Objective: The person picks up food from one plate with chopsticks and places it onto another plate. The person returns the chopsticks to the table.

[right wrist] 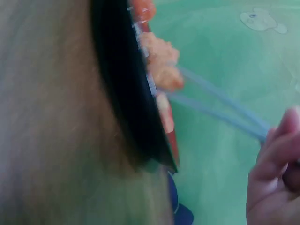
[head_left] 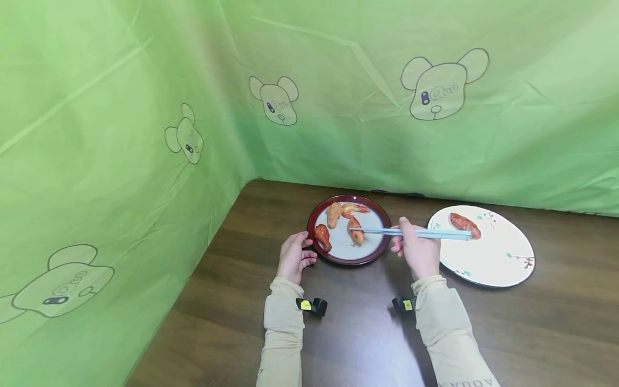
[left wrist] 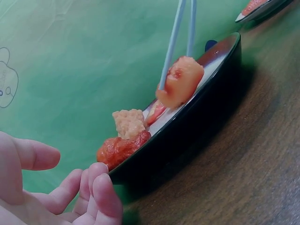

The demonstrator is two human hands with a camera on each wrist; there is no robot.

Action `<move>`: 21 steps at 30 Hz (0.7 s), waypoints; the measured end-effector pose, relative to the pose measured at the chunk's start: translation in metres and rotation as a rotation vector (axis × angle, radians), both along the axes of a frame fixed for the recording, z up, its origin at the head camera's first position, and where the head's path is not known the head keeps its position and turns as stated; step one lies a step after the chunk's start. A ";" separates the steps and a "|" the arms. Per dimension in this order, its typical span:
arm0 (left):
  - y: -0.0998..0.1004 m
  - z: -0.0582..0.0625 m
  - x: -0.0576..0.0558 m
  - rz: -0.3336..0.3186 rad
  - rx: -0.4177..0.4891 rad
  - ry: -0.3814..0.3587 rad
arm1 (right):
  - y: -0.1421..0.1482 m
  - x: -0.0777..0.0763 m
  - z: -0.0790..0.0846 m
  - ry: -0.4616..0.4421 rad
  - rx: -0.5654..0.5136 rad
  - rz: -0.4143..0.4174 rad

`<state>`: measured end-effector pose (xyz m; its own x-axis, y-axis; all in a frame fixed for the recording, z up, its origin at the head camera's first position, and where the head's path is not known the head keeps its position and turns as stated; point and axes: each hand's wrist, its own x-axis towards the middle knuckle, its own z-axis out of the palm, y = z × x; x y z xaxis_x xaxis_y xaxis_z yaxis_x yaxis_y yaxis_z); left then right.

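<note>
My right hand [head_left: 419,250] grips a pair of light blue chopsticks [head_left: 425,233]. Their tips are at a browned piece of food [head_left: 356,232] over the red-rimmed plate [head_left: 386,219]; in the left wrist view this piece [left wrist: 182,82] sits between the two sticks. On the same plate are a chicken drumstick [head_left: 322,237], a breaded piece [head_left: 333,215] and a shrimp [head_left: 355,207]. By the plate's left rim is my left hand [head_left: 294,259], fingers loosely bent, fingertips at or against the edge. The right wrist view is blurred.
To the right stands a white oval plate [head_left: 503,252] with floral marks, bearing a reddish-brown chicken wing [head_left: 465,224]. Both plates are on a dark wooden table [head_left: 358,333]. A green curtain [head_left: 338,145] with bear-head drawings encloses the back and left.
</note>
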<state>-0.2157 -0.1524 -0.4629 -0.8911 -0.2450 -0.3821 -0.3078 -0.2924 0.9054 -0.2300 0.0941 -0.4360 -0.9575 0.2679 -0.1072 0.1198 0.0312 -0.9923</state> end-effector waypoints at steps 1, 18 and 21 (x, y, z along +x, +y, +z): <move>0.000 0.000 0.000 0.000 -0.001 0.000 | 0.000 0.002 0.000 0.010 0.036 0.033; 0.001 -0.001 -0.002 -0.002 0.001 -0.008 | -0.003 0.010 -0.016 -0.059 -0.376 -0.086; 0.000 -0.001 -0.001 -0.001 0.002 -0.001 | -0.003 0.010 -0.017 -0.053 -0.427 -0.086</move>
<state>-0.2169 -0.1529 -0.4638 -0.8910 -0.2429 -0.3836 -0.3093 -0.2939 0.9044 -0.2202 0.0910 -0.4533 -0.9239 0.2675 -0.2735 0.1547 -0.3926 -0.9066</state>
